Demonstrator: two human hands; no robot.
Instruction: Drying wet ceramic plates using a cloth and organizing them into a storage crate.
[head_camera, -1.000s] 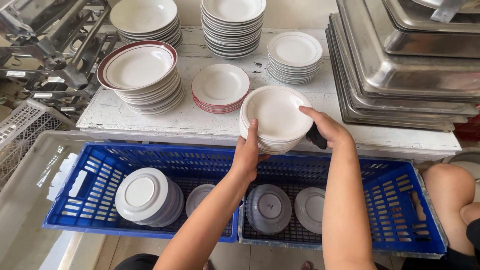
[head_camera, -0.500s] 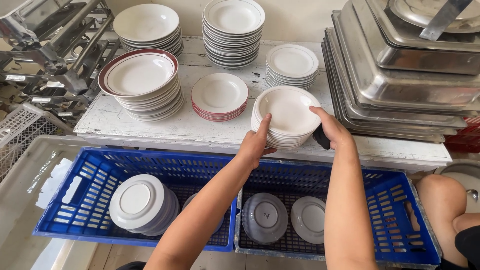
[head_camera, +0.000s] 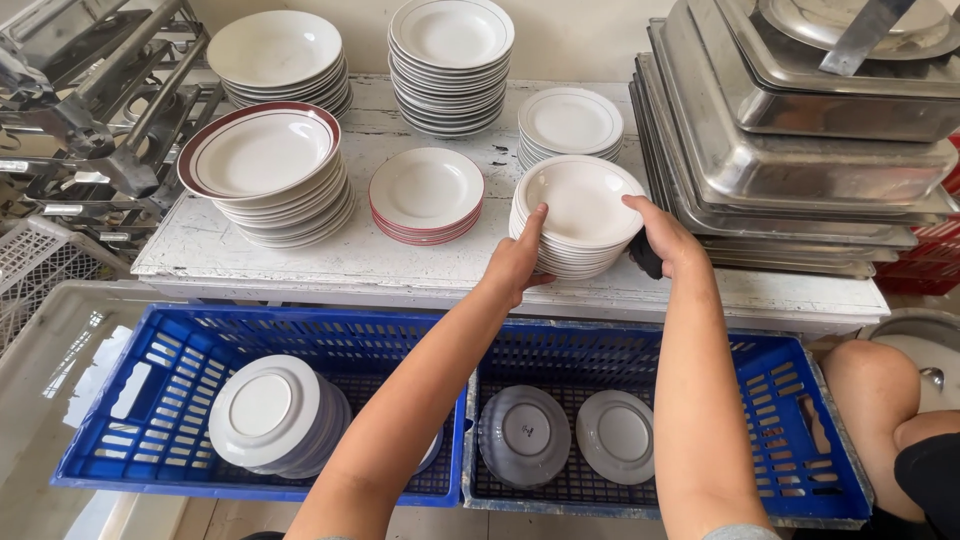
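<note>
Clamping a stack of white round ceramic bowls (head_camera: 580, 215) near the worn white tabletop's (head_camera: 330, 260) front edge, left hand (head_camera: 520, 262) and right hand (head_camera: 665, 235) risk tipping it into the blue plastic crates (head_camera: 790, 400) below.

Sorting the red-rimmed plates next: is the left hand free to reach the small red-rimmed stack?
Probably yes: the left hand rests on the white bowl stack, the red-rimmed stack sits just beside it, nothing between.
</note>
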